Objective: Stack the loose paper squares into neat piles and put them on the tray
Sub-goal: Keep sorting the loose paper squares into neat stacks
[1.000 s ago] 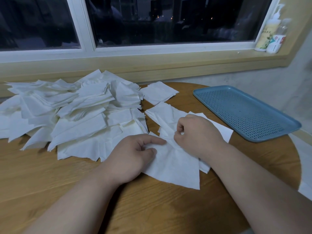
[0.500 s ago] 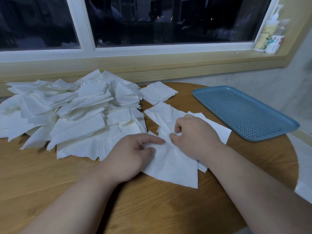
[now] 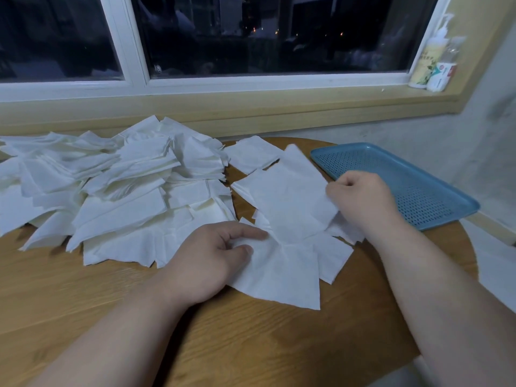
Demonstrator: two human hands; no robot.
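A big loose heap of white paper squares [image 3: 117,185] covers the left half of the round wooden table [image 3: 83,297]. In front of me lie a few overlapping squares [image 3: 282,272]. My left hand [image 3: 206,261] pinches the left edge of the nearest one between thumb and forefinger. My right hand [image 3: 360,199] pinches the right edge of a lifted paper square [image 3: 293,196] that stands tilted above the others. The blue perforated tray [image 3: 418,196] sits at the right, just behind my right hand, with nothing on it.
One single square [image 3: 251,157] lies apart near the table's far edge. Two bottles [image 3: 435,60] stand on the window sill at the far right. The table's edge curves round close to the tray's near corner.
My right hand has moved right and away from me, toward the tray, drawing one square up off the small pile. My left hand has stayed on the near square.
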